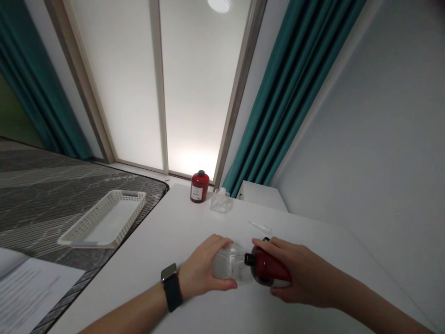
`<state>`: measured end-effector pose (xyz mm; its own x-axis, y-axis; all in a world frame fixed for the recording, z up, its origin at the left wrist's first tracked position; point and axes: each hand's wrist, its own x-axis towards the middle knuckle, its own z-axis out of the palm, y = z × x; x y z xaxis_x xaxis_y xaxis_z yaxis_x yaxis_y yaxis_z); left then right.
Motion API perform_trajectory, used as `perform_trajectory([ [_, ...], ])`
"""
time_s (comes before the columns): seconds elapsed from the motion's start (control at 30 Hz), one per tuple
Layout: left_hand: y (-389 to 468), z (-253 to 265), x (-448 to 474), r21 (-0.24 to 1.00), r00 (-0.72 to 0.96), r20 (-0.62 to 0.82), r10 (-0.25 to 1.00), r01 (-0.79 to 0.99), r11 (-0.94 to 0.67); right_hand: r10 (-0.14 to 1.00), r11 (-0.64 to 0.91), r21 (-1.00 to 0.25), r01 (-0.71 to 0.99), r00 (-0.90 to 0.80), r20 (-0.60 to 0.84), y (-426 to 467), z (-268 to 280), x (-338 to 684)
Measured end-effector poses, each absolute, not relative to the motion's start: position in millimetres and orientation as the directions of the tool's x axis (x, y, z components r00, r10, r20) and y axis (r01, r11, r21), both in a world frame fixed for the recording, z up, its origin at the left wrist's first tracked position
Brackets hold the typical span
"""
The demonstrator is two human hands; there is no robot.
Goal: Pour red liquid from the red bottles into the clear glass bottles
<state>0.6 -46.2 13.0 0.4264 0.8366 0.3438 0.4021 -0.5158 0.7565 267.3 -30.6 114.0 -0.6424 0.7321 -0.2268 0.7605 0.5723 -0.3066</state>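
My left hand [210,266], a dark watch on its wrist, is closed around a clear bottle [227,263] that leans to the right. My right hand [288,269] grips a dark red bottle [269,264], tipped on its side. The red bottle's black neck [249,259] meets the mouth of the clear bottle; whether liquid is flowing cannot be made out. A small black piece [266,239] shows by my right fingers. Beyond the hands, a clear dropper [261,227] lies on the white table [194,222].
At the table's far edge stand another red bottle [199,187] with a white label and a clear square bottle [221,201]. To the left, a white perforated basket [107,220] and printed paper [38,292] rest on a dark patterned surface. A white cabinet [262,195] stands behind.
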Motion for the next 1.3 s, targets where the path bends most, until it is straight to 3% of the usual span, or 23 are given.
perform_trajectory([
  [1.3,-46.6,14.2,-1.2,0.766,0.391,0.383,0.837,0.373,-0.524,0.735,0.586,-0.267,0.765,-0.641,-0.224,-30.8,124.5,261.5],
])
